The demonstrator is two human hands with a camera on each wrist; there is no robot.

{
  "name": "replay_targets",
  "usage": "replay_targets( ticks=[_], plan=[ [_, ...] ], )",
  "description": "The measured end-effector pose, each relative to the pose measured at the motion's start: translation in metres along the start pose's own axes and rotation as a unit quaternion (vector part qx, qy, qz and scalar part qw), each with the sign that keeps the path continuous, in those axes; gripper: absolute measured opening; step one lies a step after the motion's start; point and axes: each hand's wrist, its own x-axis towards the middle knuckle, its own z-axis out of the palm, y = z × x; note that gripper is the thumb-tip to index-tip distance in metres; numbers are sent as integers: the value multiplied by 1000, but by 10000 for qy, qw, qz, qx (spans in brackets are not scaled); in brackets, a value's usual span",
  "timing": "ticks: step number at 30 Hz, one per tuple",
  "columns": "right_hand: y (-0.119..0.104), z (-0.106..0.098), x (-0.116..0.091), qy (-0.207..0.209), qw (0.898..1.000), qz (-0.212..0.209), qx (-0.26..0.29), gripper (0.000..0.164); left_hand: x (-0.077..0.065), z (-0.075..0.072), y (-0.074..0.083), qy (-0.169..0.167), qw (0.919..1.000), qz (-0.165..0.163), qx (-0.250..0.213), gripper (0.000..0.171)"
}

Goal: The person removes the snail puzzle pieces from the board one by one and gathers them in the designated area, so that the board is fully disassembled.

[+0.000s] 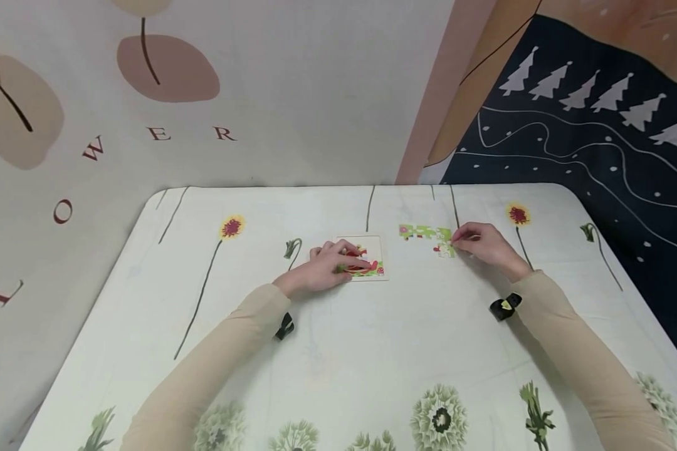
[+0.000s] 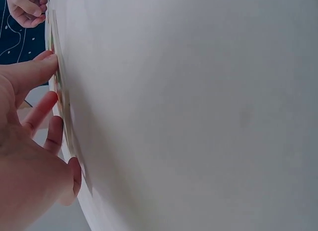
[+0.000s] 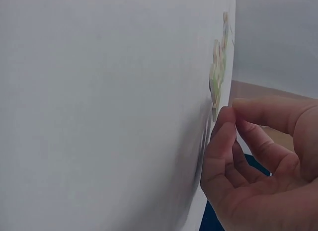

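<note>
Two things in play on the white flower-printed counter (image 1: 383,338): a bent run of thin light-green jigsaw pieces (image 1: 423,231) with pink and red bits, lying flat, and, well to its left, a square pale jigsaw board (image 1: 375,250) printed red and green at the bottom. The left hand (image 1: 330,266) rests on the board, fingers spread, none curled round it. The right hand (image 1: 482,243) is at the run's right edge, thumb and forefinger tips together; can't tell if they grip a piece. Pieces look light and stiff, probably card or thin wood, maybe a bit slippery face-up; the run likely breaks at its joints if lifted by one end. Best hold: pinch a single piece by its outer edges, or slide the run flat. Board likely light and rigid too; take it by the border.
</note>
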Motion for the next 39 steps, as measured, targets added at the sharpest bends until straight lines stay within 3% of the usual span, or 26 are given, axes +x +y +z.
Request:
replay_targets(
  ticks=[14, 29, 39],
  plan=[
    [-11, 16, -2, -187, 9965, -712, 400, 18, -3, 2, 3, 221, 9994, 65, 273, 39],
    [-33, 41, 5, -338, 9894, -1239, 672, 18, -13, -1, 0, 364, 9991, 155, 166, 33],
    [-45, 58, 12, -417, 9876, -1283, 802, 14, -15, -3, -5, 330, 9990, 297, 79, 32]
  ],
)
